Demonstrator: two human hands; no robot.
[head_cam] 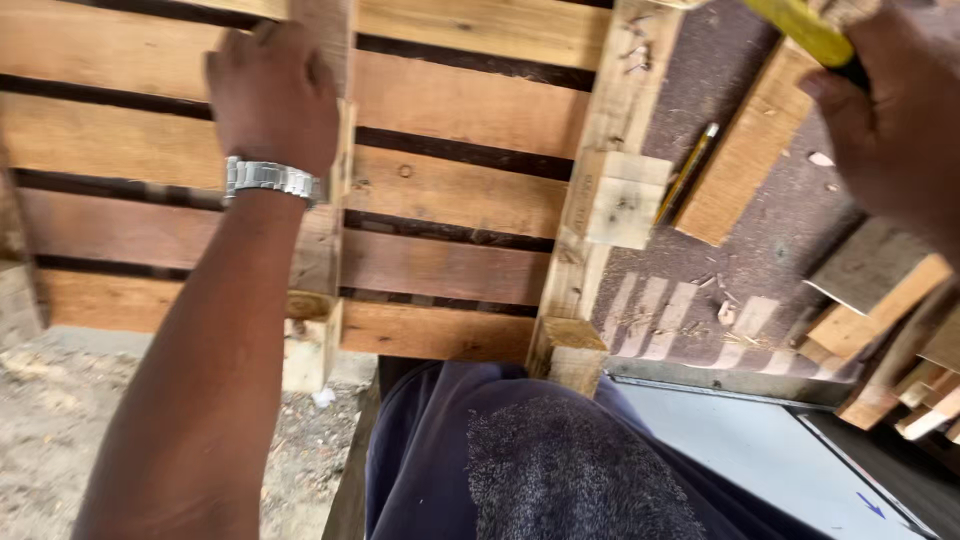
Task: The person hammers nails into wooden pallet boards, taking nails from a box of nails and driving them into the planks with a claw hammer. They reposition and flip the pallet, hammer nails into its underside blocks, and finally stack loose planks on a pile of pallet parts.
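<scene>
My left hand [272,92] rests on the wooden pallet [450,190], fingers curled over its middle upright beam near the top; a metal watch sits on the wrist. My right hand [890,120] is at the upper right, closed around a tool with a yellow and black handle [805,30]; the tool's working end is out of view. The pallet's slats run across the left and middle of the view, with wooden blocks [620,198] along its right beam.
A yellow pencil [688,170] and a short plank [745,150] lie on the dark worktop right of the pallet. Loose wood offcuts [880,300] are piled at the right edge. My lap in dark cloth is below; sandy ground lies at lower left.
</scene>
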